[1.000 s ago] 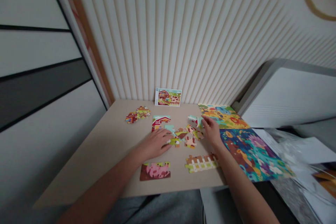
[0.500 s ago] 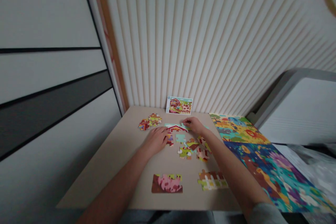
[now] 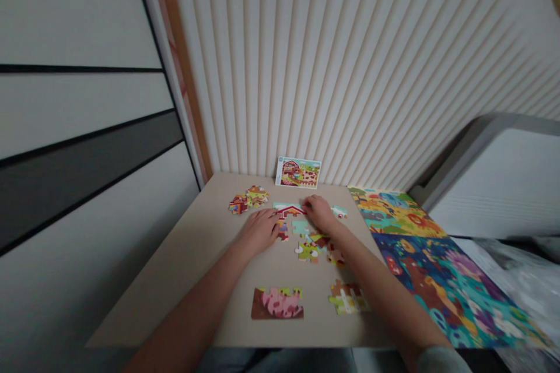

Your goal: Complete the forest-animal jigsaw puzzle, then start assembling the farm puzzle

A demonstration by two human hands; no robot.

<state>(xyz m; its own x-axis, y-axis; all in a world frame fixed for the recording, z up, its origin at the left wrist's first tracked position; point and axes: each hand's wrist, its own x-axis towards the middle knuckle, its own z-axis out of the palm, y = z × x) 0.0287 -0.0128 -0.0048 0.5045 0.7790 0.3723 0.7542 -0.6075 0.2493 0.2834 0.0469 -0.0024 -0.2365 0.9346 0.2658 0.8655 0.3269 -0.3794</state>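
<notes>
Both hands flat on the barn puzzle section (image 3: 290, 210) at the far middle of the tabletop (image 3: 210, 280): left hand (image 3: 259, 229) presses its near-left edge, right hand (image 3: 319, 213) covers its right end, fingers extended, neither clenched. Thin, light card, stiff but joints likely separate if lifted; best slid flat, held by the edges.

My left hand (image 3: 261, 229) and right hand (image 3: 320, 213) are covering parts of the barn piece (image 3: 290, 210). My right forearm is hiding part of the fence piece (image 3: 345, 298). The card's (image 3: 298, 172) print is staying too small to read.
</notes>
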